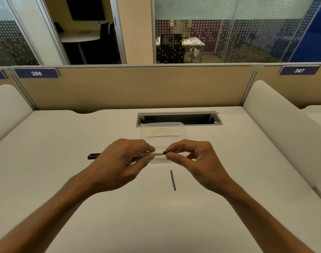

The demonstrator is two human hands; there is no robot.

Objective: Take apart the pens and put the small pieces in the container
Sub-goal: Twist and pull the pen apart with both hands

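Note:
I hold a pen (158, 153) level above the white desk, just in front of a clear plastic container (163, 133). My left hand (119, 159) wraps the pen's barrel, and its black capped end sticks out to the left (94, 156). My right hand (194, 157) pinches the pen's black tip end between thumb and forefinger. A thin dark refill tube (173, 180) lies loose on the desk below my hands.
A metal-framed cable slot (179, 118) is cut into the white desk (64, 161) behind the container. A beige partition (137, 88) closes the back of the desk, and white side panels (276, 114) stand left and right.

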